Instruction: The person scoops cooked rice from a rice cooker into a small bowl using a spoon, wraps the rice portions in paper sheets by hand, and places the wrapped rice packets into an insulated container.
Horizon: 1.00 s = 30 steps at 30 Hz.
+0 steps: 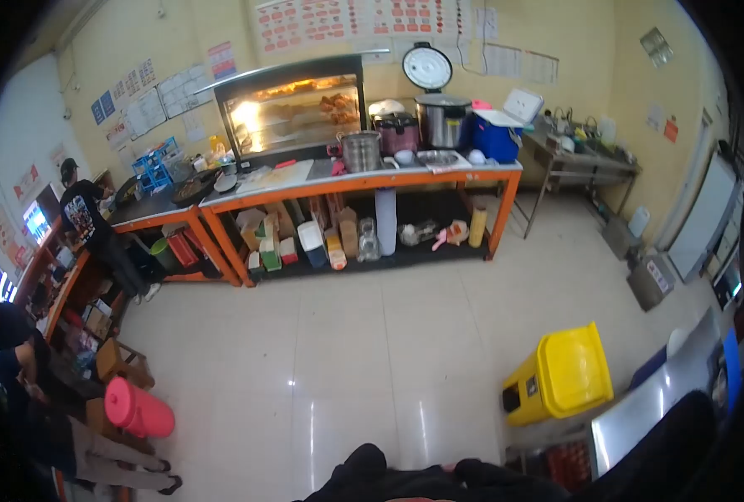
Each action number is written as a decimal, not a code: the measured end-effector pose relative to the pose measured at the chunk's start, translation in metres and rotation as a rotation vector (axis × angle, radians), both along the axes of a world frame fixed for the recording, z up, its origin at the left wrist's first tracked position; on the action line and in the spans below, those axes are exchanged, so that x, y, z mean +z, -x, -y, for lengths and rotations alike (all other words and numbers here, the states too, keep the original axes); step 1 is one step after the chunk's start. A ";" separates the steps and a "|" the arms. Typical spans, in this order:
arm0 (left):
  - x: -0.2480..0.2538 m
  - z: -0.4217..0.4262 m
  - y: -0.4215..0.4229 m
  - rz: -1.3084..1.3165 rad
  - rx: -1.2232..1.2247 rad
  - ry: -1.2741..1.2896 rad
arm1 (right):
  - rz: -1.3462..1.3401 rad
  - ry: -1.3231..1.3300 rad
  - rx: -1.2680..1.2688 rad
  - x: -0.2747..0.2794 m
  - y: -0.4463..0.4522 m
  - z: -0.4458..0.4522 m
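Neither my left hand nor my right hand can be made out. Dark clothing (405, 485) of my own fills the bottom edge, with a small reddish patch in it too small to tell. Another dark, cloth-like shape (682, 435) reaches over a shiny metal surface (615, 439) at the lower right. What my hands hold or touch is hidden.
An orange-framed counter (355, 177) carries a lit food warmer (292, 113), a steel pot (361, 152), cookers and a blue cooler (495, 140). A yellow bin (569, 372) stands right, a pink bin (140, 407) left. Several people (87, 209) are at the left; a sink table (590, 155) is behind.
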<state>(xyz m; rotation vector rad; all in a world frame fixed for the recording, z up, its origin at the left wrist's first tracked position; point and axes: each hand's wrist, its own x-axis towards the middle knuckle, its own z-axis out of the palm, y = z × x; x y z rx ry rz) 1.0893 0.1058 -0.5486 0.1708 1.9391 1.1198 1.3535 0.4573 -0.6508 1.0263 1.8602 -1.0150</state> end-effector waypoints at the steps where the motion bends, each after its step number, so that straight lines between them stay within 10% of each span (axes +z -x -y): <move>1: -0.003 -0.017 0.023 0.013 -0.001 0.006 | 0.011 0.014 0.000 -0.006 0.023 -0.010; 17: -0.110 -0.313 0.440 0.365 -0.625 0.271 | 0.035 0.005 -0.357 -0.009 0.316 -0.297; 21: -0.145 -0.516 0.579 -0.486 -0.739 0.229 | 0.040 -0.051 -0.260 -0.013 0.368 -0.378; 23: -0.041 -0.598 0.598 -0.451 -0.457 0.163 | -0.005 -0.143 -0.093 -0.029 0.401 -0.426; 26: 0.021 -0.691 0.590 -0.274 -0.055 -0.427 | -0.438 -0.443 0.099 -0.064 0.496 -0.543; 30: 0.017 -0.737 0.544 -0.272 -0.290 -0.381 | -1.130 -0.697 -0.271 0.118 0.719 -0.660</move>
